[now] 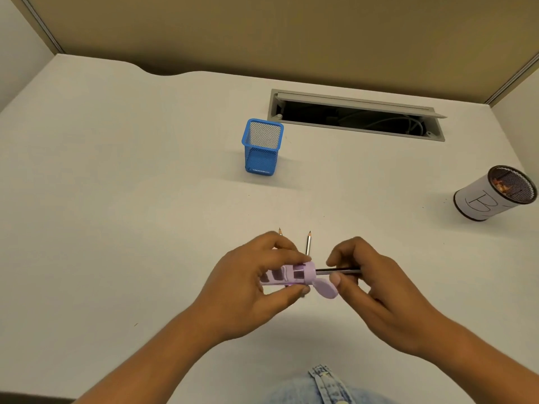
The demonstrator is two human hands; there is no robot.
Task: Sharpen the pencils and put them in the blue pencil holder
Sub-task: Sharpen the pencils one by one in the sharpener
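Observation:
My left hand (250, 284) grips a lilac pencil sharpener (288, 274) just above the white desk (116, 199). A dark pencil (335, 270) lies level with one end inside the sharpener's right end, and my right hand (370, 290) pinches its other end. The sharpener's lilac flap (326, 289) hangs open below the pencil. Two more pencils lie on the desk behind my hands, points away from me: one (308, 243) in plain sight, the other (280, 231) mostly hidden by my left fingers. The blue mesh pencil holder (262, 147) stands upright farther back, apparently empty.
A round mesh cup (493, 196) wrapped in white paper with a handwritten letter stands at the right edge, shavings inside. An open cable slot (355, 115) is sunk into the desk behind the blue holder. Beige partition walls enclose the desk at the back.

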